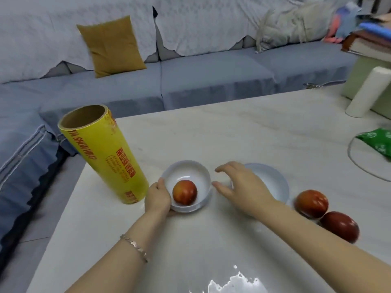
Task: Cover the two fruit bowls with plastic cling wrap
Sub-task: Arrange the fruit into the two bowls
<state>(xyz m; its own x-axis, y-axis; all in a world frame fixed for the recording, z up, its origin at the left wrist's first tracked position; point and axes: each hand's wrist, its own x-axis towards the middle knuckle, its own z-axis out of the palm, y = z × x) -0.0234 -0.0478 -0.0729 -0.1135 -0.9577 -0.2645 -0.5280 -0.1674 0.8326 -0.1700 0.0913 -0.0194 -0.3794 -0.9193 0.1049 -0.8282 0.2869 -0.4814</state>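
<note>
Two smooth white bowls sit near the front middle of the table (254,134); the left bowl (186,169) is round and glossy, with one red-orange fruit (184,192) resting on its floor; the right bowl (275,182) stands just beside it, its near-left part hidden behind the right hand, so its contents cannot be told. The left hand (158,196) grips the left bowl at its near-left rim, thumb laid over the edge and fingers curled under the wall; a thin metal bracelet (135,246) circles that wrist. The right hand (239,187) is held between the two bowls with fingers spread and slightly bent, holding nothing; whether it touches the right bowl cannot be told.

To the left of the left bowl, close to the left hand, the cling wrap roll (103,153) stands on end, a thick yellow cylinder with red lettering and a hollow brown cardboard core; to the right of the right bowl lie two loose fruits (311,203), dark red, round and shiny, touching each other. The table is pale, marbled and glossy, with glare at its near edge; at its right side are a crinkled green packet (378,142) and a white cylinder (368,92). Beyond stands a blue-grey fabric sofa (211,77) with a mustard square cushion (112,46).
</note>
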